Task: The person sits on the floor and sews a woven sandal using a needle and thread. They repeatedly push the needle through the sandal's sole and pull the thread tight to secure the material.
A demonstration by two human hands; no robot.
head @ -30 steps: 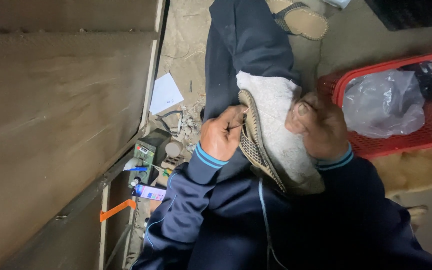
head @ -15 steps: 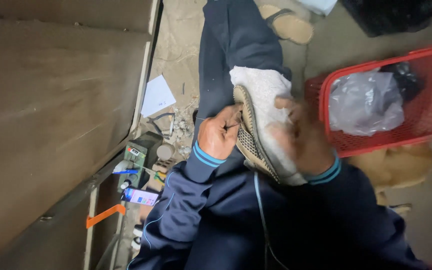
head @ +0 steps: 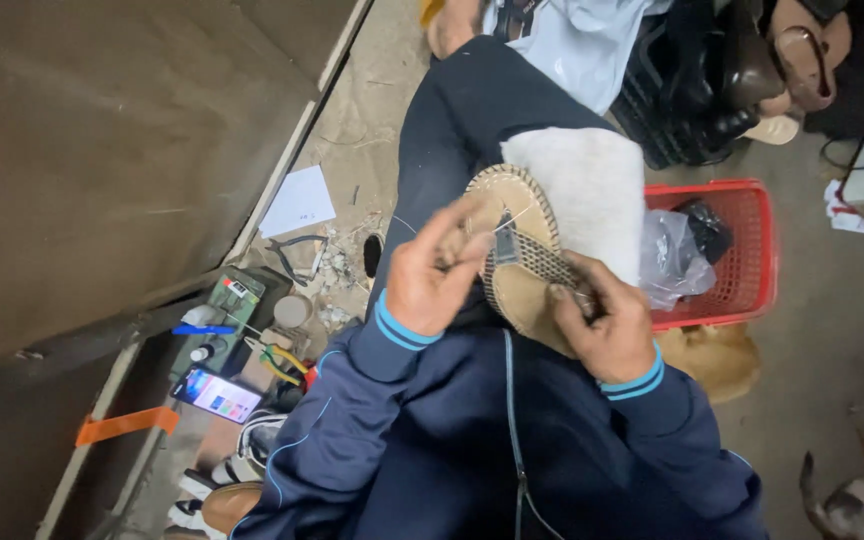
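Left hand (head: 432, 275): curling closed, fingertips pinching what looks like a thin thread or needle at the upper rim of the shoe sole (head: 524, 255); the pinched item is too fine to identify for certain. Cuff of a dark blue sleeve with light blue stripes is showing at the wrist.

Right hand (head: 607, 325): closing around the lower right edge of the shoe sole, fingers wrapping over its woven side and steadying it.

Shoe sole: tan, oval, with stitched border, lying tilted on the person's lap, resting against a white fleecy pad (head: 587, 190) draped over the knee of the dark blue trouser leg. A thin pale thread is running across its upper part.

Red basket (head: 752, 250): standing on the floor just beside the right knee, holding a clear plastic bag (head: 667, 260) and a dark item.

Phone (head: 217, 395): lying lit on the floor near the lower left, beside a green case (head: 227, 315) of small tools, pliers with yellow handles (head: 277, 358) and a small round tin (head: 292, 312).

White paper sheet (head: 297, 200): lying on the floor along the base of the brown board.

Orange tape strip (head: 127, 424): sticking to the board's lower edge.

Dark shoes (head: 732, 70): piling at the top right corner of the floor.
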